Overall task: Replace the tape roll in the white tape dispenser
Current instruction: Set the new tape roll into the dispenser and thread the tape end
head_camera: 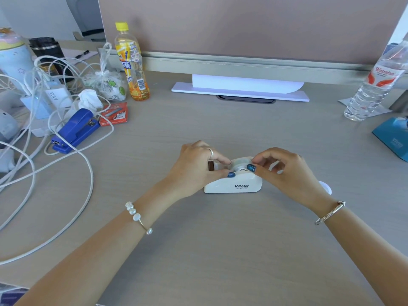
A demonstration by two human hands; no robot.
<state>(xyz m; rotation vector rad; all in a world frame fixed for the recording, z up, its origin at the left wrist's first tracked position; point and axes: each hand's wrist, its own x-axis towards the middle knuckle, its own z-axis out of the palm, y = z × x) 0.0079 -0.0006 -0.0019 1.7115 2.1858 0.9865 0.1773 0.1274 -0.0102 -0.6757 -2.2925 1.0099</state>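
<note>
The white tape dispenser [234, 186], marked VIVID on its side, stands on the grey desk [198, 250] in the middle of the view. A clear tape roll [240, 165] sits in its top slot. My left hand [196, 171] pinches the roll from the left with thumb and forefinger. My right hand [284, 171] pinches it from the right in the same way. The dispenser's dark cutter end [210, 166] shows just behind my left fingers. A white round object [325, 187] lies partly hidden behind my right wrist.
A blue stapler [75, 131], a red staple box [113, 114], tangled white cables [44, 164] and chargers fill the left side. A yellow-capped tea bottle [132, 62] stands at the back left, a water bottle [375, 85] and blue tissue box [395, 140] at the right. A white monitor base [240, 92] is behind.
</note>
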